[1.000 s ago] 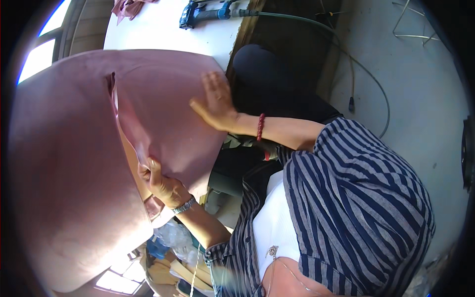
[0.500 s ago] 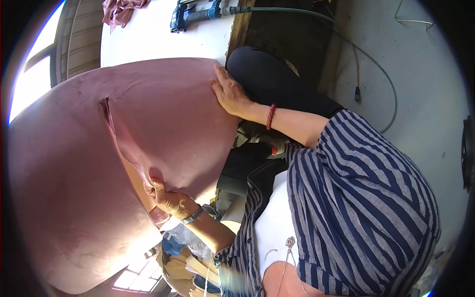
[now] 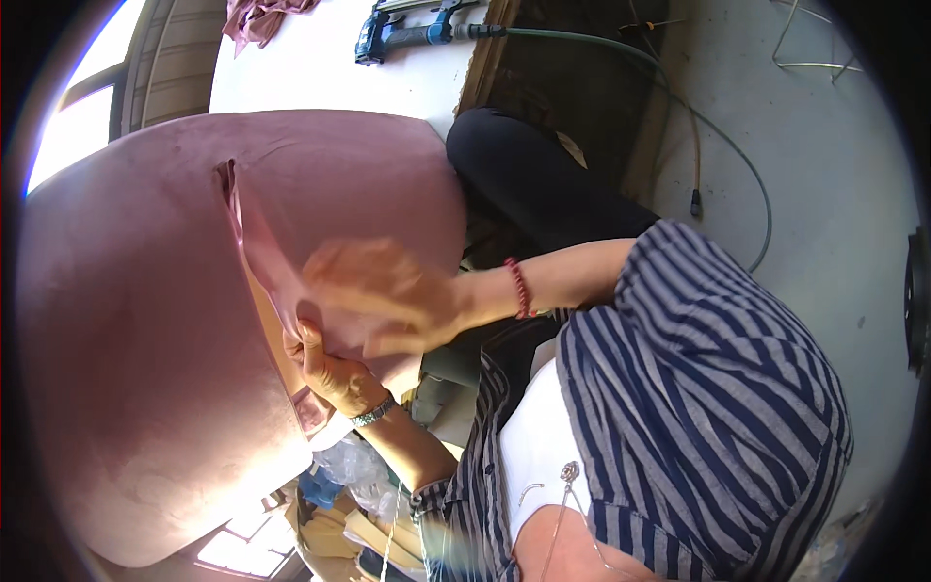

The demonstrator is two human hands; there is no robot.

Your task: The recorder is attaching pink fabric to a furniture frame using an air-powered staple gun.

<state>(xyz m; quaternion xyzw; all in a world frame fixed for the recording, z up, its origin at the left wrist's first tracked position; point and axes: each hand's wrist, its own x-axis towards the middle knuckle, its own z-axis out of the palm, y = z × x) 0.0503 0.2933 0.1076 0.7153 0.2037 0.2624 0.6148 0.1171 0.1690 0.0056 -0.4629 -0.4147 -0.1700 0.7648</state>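
A large, rounded form covered in pink fabric [image 3: 145, 320] fills the left side, with a long slit running down its middle. Inside the slit a strip of tan backing [image 3: 274, 335] shows. My left hand [image 3: 335, 373], with a watch at its wrist, pinches the loose fabric edge along the slit's lower part, thumb on top. Over the fabric to the right of the slit is my right hand [image 3: 388, 291], wearing a red beaded bracelet. Motion smears its fingers, and whether it touches the cloth cannot be told.
A blue pneumatic staple gun [image 3: 407, 37] lies on a white tabletop [image 3: 291, 82] at the back, its air hose [image 3: 718, 126] trailing right. Pink cloth [image 3: 260, 21] is bunched nearby. My black-trousered leg [image 3: 529, 165] borders the form. Plastic bags [image 3: 354, 470] lie below.
My right hand has left the form's far right edge and swept left and nearer, toward the slit. The left hand keeps its pinch on the fabric edge. The whole view has shifted slightly.
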